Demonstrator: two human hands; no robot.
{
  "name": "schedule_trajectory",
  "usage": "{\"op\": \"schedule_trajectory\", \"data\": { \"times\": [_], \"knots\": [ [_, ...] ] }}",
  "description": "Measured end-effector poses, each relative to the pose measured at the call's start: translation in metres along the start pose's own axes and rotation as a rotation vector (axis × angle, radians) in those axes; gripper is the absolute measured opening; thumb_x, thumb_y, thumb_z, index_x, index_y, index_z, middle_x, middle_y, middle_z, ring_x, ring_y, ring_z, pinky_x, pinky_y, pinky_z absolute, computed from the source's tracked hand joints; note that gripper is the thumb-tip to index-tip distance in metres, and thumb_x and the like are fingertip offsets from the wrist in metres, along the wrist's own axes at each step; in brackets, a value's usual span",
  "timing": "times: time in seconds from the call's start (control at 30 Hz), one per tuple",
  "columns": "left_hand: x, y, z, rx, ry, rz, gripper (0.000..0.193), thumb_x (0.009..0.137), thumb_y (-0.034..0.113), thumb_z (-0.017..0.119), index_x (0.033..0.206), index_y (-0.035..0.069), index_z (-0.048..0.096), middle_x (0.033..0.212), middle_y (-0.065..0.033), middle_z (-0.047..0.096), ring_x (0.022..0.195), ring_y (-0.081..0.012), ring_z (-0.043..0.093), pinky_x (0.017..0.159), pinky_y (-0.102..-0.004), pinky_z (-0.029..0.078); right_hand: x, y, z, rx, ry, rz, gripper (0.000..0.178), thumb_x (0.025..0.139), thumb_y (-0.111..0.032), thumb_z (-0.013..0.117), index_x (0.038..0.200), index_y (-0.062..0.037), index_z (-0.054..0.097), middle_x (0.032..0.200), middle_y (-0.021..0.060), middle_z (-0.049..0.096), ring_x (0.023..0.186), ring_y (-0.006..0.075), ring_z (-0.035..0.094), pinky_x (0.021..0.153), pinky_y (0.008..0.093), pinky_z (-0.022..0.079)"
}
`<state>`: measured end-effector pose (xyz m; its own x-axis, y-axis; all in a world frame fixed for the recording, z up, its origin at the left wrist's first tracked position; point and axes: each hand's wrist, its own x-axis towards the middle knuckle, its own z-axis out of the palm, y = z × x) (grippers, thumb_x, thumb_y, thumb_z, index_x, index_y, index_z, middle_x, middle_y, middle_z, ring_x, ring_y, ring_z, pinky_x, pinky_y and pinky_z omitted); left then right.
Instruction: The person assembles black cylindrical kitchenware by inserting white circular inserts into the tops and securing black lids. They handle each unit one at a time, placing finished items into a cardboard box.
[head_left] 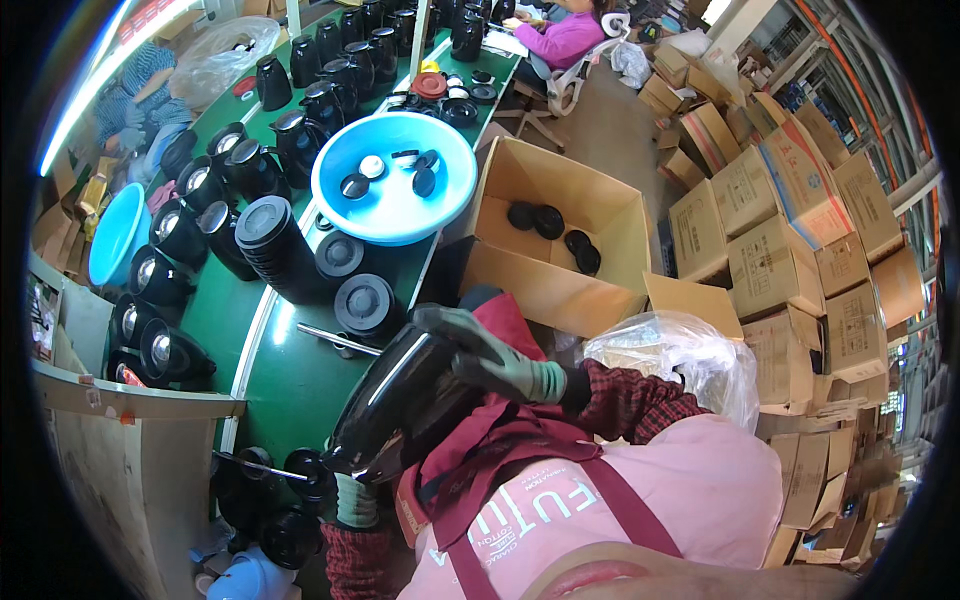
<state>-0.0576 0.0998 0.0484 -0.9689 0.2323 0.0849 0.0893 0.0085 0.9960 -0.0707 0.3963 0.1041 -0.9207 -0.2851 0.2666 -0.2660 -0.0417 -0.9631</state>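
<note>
Black glossy jug (394, 398): left of right grey-gloved fingers (447, 325) clamping it.
Jug slip: possible if they loosen.
Left grey-gloved hand (356, 502): fingers hidden, cannot tell.

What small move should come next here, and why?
Probably a slow turn of the black jug toward upright: it is tilted, with the right grip on one end and the left grip, partly hidden, by the other, so it seems supported enough to turn.

Left hand (356, 502) mostly behind black jug (392, 402)
</note>
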Motion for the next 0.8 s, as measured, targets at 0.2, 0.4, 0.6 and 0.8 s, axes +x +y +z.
{"op": "schedule_trajectory", "data": {
  "times": [0.2,0.4,0.6,0.8],
  "knots": [
    [-0.001,-0.016,0.000,-0.040,-0.036,-0.076,0.047,0.089,0.026,0.065,0.124,-0.006,0.065,0.113,-0.0154,0.072,0.103,-0.0262,0.069,0.094,-0.0383,0.054,-0.005,0.025,0.003,0.007,0.149,-0.103,0.059,0.107,-0.038,0.044,0.154,-0.0022,0.037,0.156,0.0131,0.039,0.149,0.0268,0.030,0.122,0.0396,0.022],
    [0.031,0.014,0.006,-0.102,-0.044,-0.193,0.042,0.093,0.020,0.060,0.125,-0.006,0.065,0.116,-0.0163,0.071,0.104,-0.0255,0.069,0.094,-0.0379,0.054,-0.011,0.058,-0.014,0.387,0.113,0.196,0.051,0.109,-0.028,0.042,0.154,-0.0033,0.037,0.153,0.0115,0.044,0.140,0.0220,0.045,0.121,0.0347,0.030],
    [0.056,0.056,0.025,0.374,-0.157,0.065,0.042,0.078,0.003,0.063,0.119,-0.003,0.069,0.108,-0.0191,0.072,0.101,-0.0313,0.070,0.092,-0.0362,0.053,-0.029,0.061,-0.018,0.762,0.212,0.303,0.054,0.109,-0.028,0.044,0.155,-0.0012,0.036,0.145,0.0112,0.054,0.135,0.0222,0.051,0.118,0.0390,0.037],
    [0.070,0.072,0.038,-0.143,-0.263,-0.044,0.070,0.081,0.000,0.074,0.146,-0.002,0.048,0.137,-0.0174,0.057,0.129,-0.0262,0.054,0.108,-0.0377,0.043,-0.036,0.069,-0.040,0.792,0.427,0.283,0.059,0.108,-0.040,0.042,0.151,-0.0003,0.040,0.147,0.0151,0.052,0.135,0.0243,0.051,0.118,0.0410,0.037]
  ]
}}
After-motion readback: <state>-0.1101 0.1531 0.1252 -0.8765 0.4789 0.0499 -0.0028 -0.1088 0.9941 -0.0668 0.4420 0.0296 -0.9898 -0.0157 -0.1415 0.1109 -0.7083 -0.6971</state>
